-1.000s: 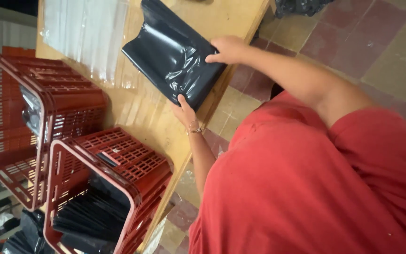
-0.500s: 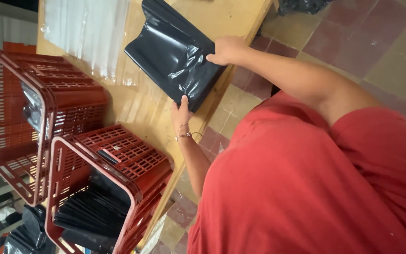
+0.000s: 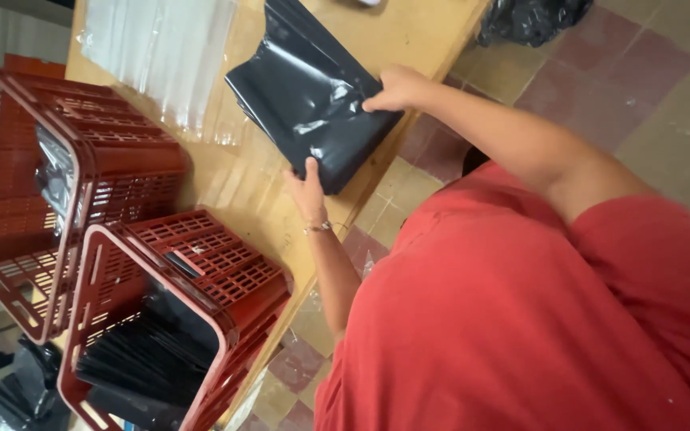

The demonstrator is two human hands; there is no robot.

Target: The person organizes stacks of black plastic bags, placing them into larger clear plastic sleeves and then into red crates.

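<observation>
- Wooden table [image 3: 409, 36] planks, pale and worn, are seen from above, with a floor of red and tan tiles [image 3: 664, 88] beyond the table edge.
- A stack of glossy black plastic bags [image 3: 309, 96] is laid on the table, its lower corner reaching the table's edge.
- The right hand [image 3: 393, 88] is closed over the right-hand edge of the stack, fingers curled on top of it; the thumb cannot be seen.
- The left hand [image 3: 307, 191] is laid flat on the table at the stack's lower corner, fingers spread and extended, with the fingertips touching the black plastic; nothing is gripped by it.
- A thin bracelet [image 3: 318, 229] is worn on the left wrist.
- Much of the lower right of the view is filled by the person's red shirt [image 3: 521, 319].
- Clear plastic sleeves [image 3: 161, 48] are spread on the table, up and to the left of the black stack and apart from it.
- Two red slotted plastic crates are tipped on their sides at the left side of the table.
- The nearer crate [image 3: 193, 263] is filled with more black bags [image 3: 145, 359], stacked inside it.
- The farther crate [image 3: 33, 160] is seen to hold something wrapped in clear film [image 3: 56, 172]; what it is cannot be told.
- A crumpled black bag [image 3: 533, 17] is seen on the floor past the table's far corner.
</observation>
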